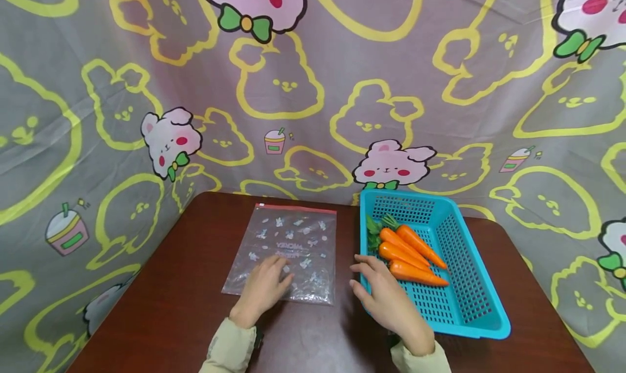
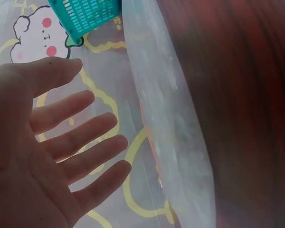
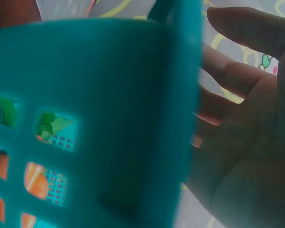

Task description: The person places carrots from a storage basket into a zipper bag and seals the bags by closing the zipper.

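Brown desk (image 1: 171, 308): left hand (image 1: 264, 288) flat on plastic bag (image 1: 288, 242), fingers spread; right hand (image 1: 386, 297) open beside basket (image 1: 469, 308) of carrots (image 1: 411, 253). Slick bag may slide.

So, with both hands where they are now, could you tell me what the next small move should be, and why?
Probably the right hand should reach over the basket wall and grip the nearest carrot. It hovers open at the basket's near edge, the left hand already rests flat on the zip bag, and all three carrots lie inside.
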A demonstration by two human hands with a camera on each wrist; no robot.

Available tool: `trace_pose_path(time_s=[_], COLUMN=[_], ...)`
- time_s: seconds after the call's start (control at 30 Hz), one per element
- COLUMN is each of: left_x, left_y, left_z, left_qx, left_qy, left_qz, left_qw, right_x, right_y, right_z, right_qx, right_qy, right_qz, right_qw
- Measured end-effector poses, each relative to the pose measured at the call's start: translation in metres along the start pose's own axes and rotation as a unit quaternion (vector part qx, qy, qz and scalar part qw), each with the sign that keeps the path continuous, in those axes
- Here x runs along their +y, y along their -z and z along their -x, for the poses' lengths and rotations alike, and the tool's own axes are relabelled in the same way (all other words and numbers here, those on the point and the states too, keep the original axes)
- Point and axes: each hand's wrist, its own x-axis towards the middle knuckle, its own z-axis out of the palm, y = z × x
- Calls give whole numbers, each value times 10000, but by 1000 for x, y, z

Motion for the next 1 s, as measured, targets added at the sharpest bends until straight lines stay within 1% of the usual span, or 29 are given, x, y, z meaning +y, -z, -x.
trace_pose_path(time_s=[0.13,0.3,0.6,0.8,0.87,1.0], left_x=[0,0,-3,-3,-3,-1], left_y=[-4,-9,-19,-21,-22,-22], left_z=[0,0,0,-1,-1,-3], left_qx=[-158,-258,-396,-457,-424,-514], left_qy=[106,193,226,262,232,211], left_qz=[72,173,339,519,513,588], left_qw=[9998,9993,9984,9973,9975,9967], right_x=[0,1,7,9,9,10], right_y=[-5,-9,-16,-20,-22,-24], right_z=[-3,-6,-12,-15,-16,-17], right_qx=[-62,20,97,100,106,239], right_qy=[-73,-60,-143,-185,-165,-126], right_qz=[-5,88,268,375,405,439], right_qw=[10000,9999,9995,9991,9990,9987])
